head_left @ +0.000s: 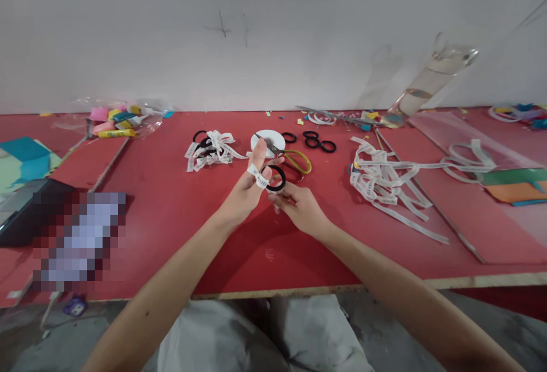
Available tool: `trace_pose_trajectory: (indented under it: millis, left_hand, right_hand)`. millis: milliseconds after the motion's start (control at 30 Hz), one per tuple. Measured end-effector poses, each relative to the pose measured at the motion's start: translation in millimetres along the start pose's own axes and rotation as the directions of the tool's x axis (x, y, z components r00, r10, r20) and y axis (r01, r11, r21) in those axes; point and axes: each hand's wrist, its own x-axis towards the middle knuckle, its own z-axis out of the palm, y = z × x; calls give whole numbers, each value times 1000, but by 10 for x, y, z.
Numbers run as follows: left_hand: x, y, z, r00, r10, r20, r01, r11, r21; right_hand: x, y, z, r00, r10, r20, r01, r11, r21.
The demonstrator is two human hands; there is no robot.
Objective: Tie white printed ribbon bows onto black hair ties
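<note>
A black hair tie [284, 178] is between my two hands above the middle of the red table. White printed ribbon [257, 178] runs across the thumb of my left hand [244, 196] and meets the ring; that hand is closed on both. Fingers of my right hand [304, 208] pinch at the ring's lower edge, where the ribbon's end is mostly hidden. Just behind them lie yellow-handled scissors [308, 161], partly over a white round disc [278, 137]. Several loose black hair ties [328, 146] lie behind to the right. Left of the disc sits a pile of hair ties with ribbon bows [219, 143].
Cut ribbon strips [376, 181] are heaped to the right. A clear bottle [421, 93] leans against the wall. At left are a bag of colourful pieces [122, 115], a yellow glue stick [116, 133] and a blurred-out phone-like object [83, 241]. The table's front edge [265, 293] is close to my lap.
</note>
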Motion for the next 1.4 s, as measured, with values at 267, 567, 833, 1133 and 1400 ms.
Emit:
trace_pose_trajectory:
  millis: [267, 567, 833, 1133, 1400]
  left_hand:
    - [-10, 118, 103, 984, -178, -5, 162, 906, -392]
    - [-17, 26, 17, 994, -55, 98, 64, 994, -88]
    - [-10, 26, -49, 930, -5, 367, -86, 969, 231]
    - [-7, -24, -50, 926, 3, 377, -167, 900, 403]
    - [52, -6, -120, 948, 105, 302, -234, 871, 432]
  right_hand:
    - [31, 15, -12, 999, -42, -14, 41, 999, -19]
    - [44, 96, -67, 998, -60, -10, 59, 995, -78]
    - [80, 240, -151, 994, -23, -110, -5, 968, -252]
    - [105, 240, -196, 1000, 1, 14, 0, 992, -124]
    - [99, 94, -139, 990, 112, 84, -127, 969, 213]
